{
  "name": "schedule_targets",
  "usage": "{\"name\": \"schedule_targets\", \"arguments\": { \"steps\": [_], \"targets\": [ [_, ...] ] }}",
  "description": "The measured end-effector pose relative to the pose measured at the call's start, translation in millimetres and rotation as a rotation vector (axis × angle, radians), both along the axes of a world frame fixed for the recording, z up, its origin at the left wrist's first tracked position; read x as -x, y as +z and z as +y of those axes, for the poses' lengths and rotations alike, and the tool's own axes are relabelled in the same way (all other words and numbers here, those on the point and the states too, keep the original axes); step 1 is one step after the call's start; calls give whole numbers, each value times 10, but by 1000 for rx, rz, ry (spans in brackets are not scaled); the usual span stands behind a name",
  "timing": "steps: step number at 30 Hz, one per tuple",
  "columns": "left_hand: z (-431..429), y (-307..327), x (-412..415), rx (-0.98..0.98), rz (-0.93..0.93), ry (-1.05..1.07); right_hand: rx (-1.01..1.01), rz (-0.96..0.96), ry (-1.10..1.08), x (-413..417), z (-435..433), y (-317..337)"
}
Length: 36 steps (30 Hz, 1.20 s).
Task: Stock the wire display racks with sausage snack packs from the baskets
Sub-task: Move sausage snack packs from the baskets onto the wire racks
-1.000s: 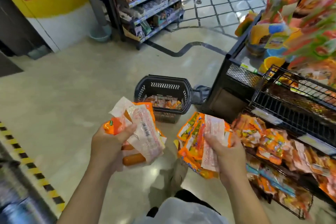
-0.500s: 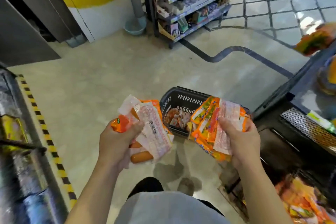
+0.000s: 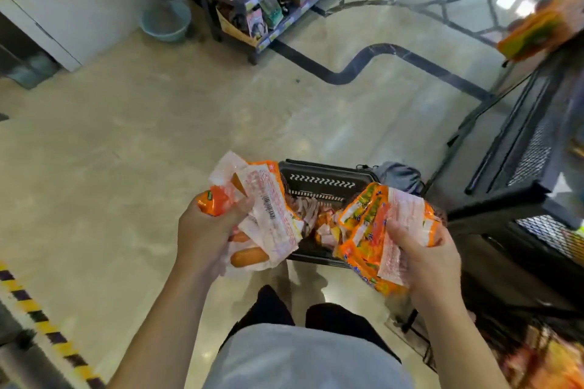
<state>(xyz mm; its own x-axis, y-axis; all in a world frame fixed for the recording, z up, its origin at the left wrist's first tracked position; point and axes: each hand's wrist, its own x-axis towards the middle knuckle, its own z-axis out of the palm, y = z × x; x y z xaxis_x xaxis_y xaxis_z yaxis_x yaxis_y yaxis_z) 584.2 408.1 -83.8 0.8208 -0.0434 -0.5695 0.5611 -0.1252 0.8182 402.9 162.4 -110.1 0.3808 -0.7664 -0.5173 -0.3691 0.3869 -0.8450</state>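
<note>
Holding stock over the basket (image 3: pixel 319 181) on the floor: left grip (image 3: pixel 207 240) clenched on fanned sausage packs (image 3: pixel 271 215), right grip (image 3: pixel 425 262) clenched on a second bunch (image 3: pixel 376 230). Probably fanned for sorting before loading the wire rack (image 3: pixel 518 167) at right.

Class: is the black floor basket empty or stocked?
Not empty: snack packs lie inside the black basket. Sausage packs held by the left hand and right hand hide the rest.

A shop — stocked goods shelves (image 3: pixel 268 0), a wire display rack (image 3: pixel 518 167), probably a shopping basket (image 3: pixel 319 181) on the floor.
</note>
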Motion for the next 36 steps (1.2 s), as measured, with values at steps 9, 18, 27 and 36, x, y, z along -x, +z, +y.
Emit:
{"name": "schedule_targets", "arguments": {
  "steps": [9, 18, 27, 36],
  "targets": [
    [-714, -1425, -740, -151, 127, -161, -37, 203, -41, -565, -455, -1192],
    [-1447, -3993, -896, -310, 187, -355, -56, 360, 172, -856, -1088, -3623],
    [-1588, -6233, -807, -407, 317, -426, -113, 469, 346, -916, -1317, -5793],
    [-1576, -6983, -701, -572, 243, -538, -22, 624, 369, -920, -1172, -6430]
  ]
}}
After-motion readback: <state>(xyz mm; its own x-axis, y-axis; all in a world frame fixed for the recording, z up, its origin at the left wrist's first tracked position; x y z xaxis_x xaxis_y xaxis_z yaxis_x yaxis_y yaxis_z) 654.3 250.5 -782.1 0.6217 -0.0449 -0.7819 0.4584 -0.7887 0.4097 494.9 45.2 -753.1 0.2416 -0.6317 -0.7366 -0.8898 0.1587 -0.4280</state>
